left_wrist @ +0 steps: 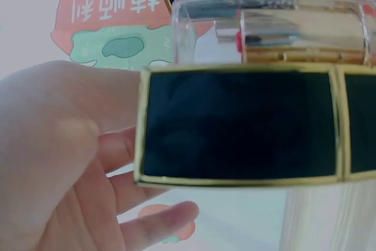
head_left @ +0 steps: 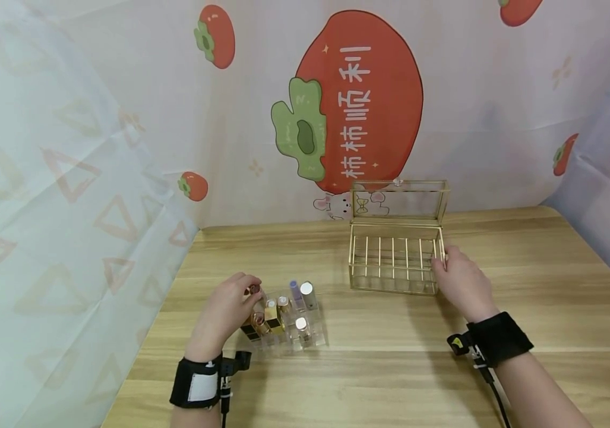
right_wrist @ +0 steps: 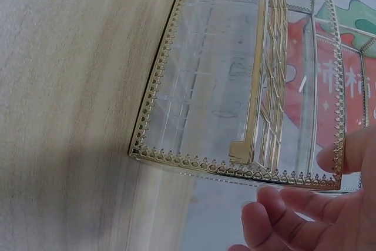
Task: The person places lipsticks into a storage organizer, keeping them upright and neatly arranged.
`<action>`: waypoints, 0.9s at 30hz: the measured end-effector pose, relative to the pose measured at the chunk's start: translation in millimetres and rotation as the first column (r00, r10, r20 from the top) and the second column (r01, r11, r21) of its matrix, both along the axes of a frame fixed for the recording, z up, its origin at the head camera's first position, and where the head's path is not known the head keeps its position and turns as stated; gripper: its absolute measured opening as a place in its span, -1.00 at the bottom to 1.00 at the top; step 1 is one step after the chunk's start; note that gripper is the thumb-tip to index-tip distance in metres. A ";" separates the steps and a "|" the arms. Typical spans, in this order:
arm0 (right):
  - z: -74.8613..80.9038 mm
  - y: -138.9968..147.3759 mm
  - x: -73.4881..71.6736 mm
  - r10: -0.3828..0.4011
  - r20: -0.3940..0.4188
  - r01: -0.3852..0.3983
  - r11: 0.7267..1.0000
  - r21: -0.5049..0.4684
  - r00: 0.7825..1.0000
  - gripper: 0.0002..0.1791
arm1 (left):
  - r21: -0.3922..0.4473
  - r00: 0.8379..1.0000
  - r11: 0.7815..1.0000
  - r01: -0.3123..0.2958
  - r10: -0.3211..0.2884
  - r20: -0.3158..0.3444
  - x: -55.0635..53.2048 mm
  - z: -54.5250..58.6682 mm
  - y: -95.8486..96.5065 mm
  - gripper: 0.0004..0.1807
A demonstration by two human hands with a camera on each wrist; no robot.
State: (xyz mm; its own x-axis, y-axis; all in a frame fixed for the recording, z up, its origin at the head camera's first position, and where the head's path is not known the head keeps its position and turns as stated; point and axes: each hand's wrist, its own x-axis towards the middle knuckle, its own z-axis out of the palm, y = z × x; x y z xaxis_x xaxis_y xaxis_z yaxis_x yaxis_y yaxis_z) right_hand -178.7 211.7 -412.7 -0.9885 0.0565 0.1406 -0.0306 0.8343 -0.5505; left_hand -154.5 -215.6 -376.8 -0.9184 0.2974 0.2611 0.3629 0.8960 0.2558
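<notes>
My left hand (head_left: 224,312) reaches over the left end of a clear lipstick organizer (head_left: 319,333), thumb and fingertips pinching the top of a lipstick (head_left: 253,289) in its back left corner. Beside it stand several other lipsticks; one with black panels and gold edges (left_wrist: 241,124) fills the left wrist view and hides the fingertips there. My right hand (head_left: 465,282) grips the right end of a gold-framed glass box (head_left: 395,290), thumb over the rim and fingers outside. The box's lid (head_left: 398,220) stands raised at the back, and gold bars (right_wrist: 273,80) divide its top.
A purple tube (head_left: 296,290), a silver-capped one (head_left: 307,295) and a shorter silver-capped one (head_left: 302,326) stand in the organizer's right part. Everything rests on a wood-grain table (head_left: 379,368). A fabric backdrop (head_left: 262,196) with printed persimmons rises behind the table.
</notes>
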 end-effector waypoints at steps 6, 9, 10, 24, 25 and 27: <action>-0.3 -0.7 0.9 -0.013 -0.007 0.013 1.000 -0.008 1.000 -0.41 | 0.021 0.999 1.000 0.015 -0.014 -0.044 0.6 1.8 -0.5 -0.81; 0.1 -0.9 0.8 -0.021 -0.009 0.021 1.000 -0.010 1.000 -0.40 | 0.024 0.997 0.999 0.029 -0.027 -0.076 0.0 1.9 -0.9 -0.79; 0.3 -0.8 0.8 -0.023 -0.009 0.023 1.000 -0.010 1.000 -0.40 | 0.022 0.996 0.999 0.034 -0.031 -0.087 -0.2 2.1 -1.0 -0.78; -1.1 1.5 0.7 -0.034 -0.034 0.034 0.999 0.007 0.999 -0.45 | 0.028 0.976 0.997 0.074 -0.066 -0.207 1.8 6.5 -2.3 -0.75; -1.3 1.7 0.8 -0.036 -0.036 0.036 0.999 0.011 0.999 -0.45 | 0.031 0.974 0.997 0.077 -0.068 -0.216 1.9 6.6 -2.4 -0.75; -1.5 2.1 1.2 -0.039 -0.041 0.039 0.999 0.015 0.998 -0.46 | 0.041 0.970 0.996 0.085 -0.073 -0.234 2.1 6.9 -2.7 -0.75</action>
